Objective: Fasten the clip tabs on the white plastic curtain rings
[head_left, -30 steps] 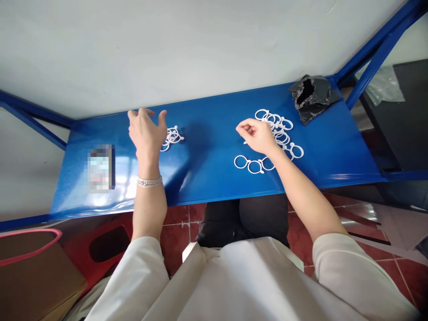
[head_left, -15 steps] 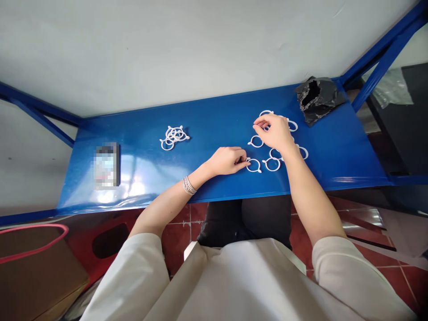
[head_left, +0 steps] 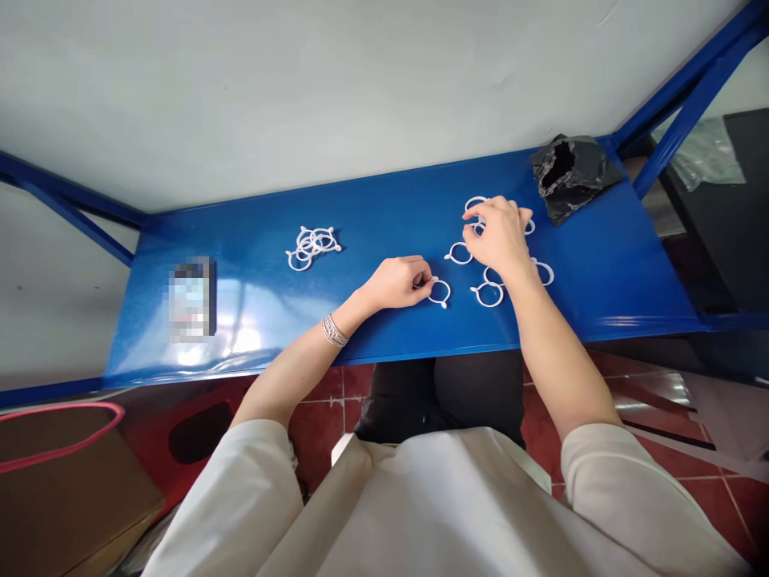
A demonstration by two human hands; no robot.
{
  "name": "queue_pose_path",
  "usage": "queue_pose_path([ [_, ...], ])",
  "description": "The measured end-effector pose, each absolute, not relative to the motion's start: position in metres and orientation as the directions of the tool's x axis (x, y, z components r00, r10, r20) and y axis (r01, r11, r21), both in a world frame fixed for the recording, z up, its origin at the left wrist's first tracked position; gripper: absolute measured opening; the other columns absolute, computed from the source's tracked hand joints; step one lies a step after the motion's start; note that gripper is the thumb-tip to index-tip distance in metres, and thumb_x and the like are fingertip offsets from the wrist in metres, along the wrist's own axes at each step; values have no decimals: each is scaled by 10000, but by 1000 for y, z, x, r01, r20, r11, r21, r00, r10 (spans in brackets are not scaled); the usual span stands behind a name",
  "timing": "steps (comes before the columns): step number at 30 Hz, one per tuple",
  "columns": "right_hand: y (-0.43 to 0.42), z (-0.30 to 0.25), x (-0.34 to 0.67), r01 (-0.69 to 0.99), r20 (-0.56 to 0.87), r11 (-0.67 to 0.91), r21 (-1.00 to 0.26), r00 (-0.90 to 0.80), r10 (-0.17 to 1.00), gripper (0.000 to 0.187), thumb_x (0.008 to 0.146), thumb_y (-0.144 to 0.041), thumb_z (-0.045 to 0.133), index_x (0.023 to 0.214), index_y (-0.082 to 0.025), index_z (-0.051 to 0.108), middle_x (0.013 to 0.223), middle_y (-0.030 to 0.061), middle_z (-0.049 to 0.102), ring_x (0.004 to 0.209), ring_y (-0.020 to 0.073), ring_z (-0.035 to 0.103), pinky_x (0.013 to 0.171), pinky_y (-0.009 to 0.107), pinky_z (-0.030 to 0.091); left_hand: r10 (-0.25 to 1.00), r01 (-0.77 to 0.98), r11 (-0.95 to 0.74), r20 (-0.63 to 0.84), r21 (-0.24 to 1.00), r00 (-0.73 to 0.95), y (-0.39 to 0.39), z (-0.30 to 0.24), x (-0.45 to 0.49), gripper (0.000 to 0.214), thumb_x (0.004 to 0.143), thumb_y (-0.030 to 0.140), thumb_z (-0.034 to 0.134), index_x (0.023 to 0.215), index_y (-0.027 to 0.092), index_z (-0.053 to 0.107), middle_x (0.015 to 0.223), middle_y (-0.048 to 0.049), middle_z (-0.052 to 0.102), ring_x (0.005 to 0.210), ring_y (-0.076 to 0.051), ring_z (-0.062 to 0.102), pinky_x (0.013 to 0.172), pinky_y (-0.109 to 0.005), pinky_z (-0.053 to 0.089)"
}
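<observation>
My left hand (head_left: 398, 282) is curled on the blue shelf (head_left: 372, 320), its fingertips pinching a white plastic ring (head_left: 439, 292). My right hand (head_left: 498, 234) rests over a scatter of several loose white rings (head_left: 488, 295), fingers bent down onto one near the back; which ring it grips is hidden. A small heap of white rings (head_left: 311, 243) lies apart on the left half of the shelf.
A crumpled black plastic bag (head_left: 568, 174) sits at the shelf's back right corner. A phone (head_left: 191, 298) lies flat at the left. Blue frame struts (head_left: 678, 88) rise at both ends. A cardboard box (head_left: 66, 489) stands on the floor at lower left.
My left hand left the heap on the left, crossed to the middle and pinched a ring, now dragging it leftward. My right hand shifted slightly back over the scattered rings.
</observation>
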State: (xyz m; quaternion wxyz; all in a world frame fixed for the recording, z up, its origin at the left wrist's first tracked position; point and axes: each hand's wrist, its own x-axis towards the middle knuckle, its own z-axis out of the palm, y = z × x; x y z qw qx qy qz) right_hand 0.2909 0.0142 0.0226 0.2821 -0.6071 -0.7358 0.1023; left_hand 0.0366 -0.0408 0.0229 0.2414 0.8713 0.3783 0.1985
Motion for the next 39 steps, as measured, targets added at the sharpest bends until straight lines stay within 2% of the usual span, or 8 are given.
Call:
queue_pose_path([
  [7,20,11,296,814,281,254,-522,-117,952,136,976,-221,684,992,-212,819,1049,148,768,1109,424,739,1076,758,497,750,520,-611,228,597,620,-39,19,35,76,922,216,644,926,196,717,810,-42,713,673,-160,614,648,-314,454],
  [11,19,18,292,776,271,257,-576,-116,956,157,959,-183,667,980,-225,817,1027,118,794,1031,375,766,1068,702,508,765,479,-605,296,636,572,-38,16,36,51,920,218,627,923,200,675,839,-47,703,681,-153,605,660,-317,468],
  [17,16,27,289,758,300,251,-601,-77,951,164,952,-175,648,997,-233,795,1009,133,802,1112,407,748,1094,700,486,796,412,-559,326,720,510,-37,19,36,34,880,217,648,894,220,617,791,-19,642,663,-150,561,659,-324,467],
  [21,16,30,287,746,302,250,-618,-68,951,225,929,-122,624,996,-237,805,1042,130,805,1081,379,757,1094,670,504,838,355,-497,330,792,436,-34,18,35,99,872,229,675,856,225,578,744,7,599,628,-129,508,639,-308,442],
  [28,9,38,282,611,266,381,-694,-273,924,241,892,-175,667,1026,-216,863,1015,104,800,899,284,722,910,481,596,900,221,-340,248,914,358,-31,12,32,396,1002,526,762,866,205,577,694,35,566,580,-87,460,580,-250,386],
  [32,5,36,278,636,140,395,-663,-413,900,202,879,-153,705,972,-230,867,1072,102,789,949,292,727,1009,521,560,925,70,-215,180,974,334,-30,12,35,551,971,704,799,930,179,635,841,-34,724,575,-72,556,537,-228,416],
  [35,4,33,273,583,192,411,-701,-400,896,211,951,-182,689,1067,-234,857,1185,122,791,1065,315,737,983,499,580,918,-44,-85,95,995,384,-26,16,34,592,911,720,868,969,171,652,927,-69,783,511,-60,573,461,-226,394],
  [39,-1,35,261,372,257,401,-837,-380,889,265,1077,-369,660,1251,-231,806,1321,125,788,1037,271,750,820,400,606,905,-92,11,29,996,425,-23,20,31,587,875,697,919,962,170,677,769,3,695,439,-43,497,412,-221,321],
])
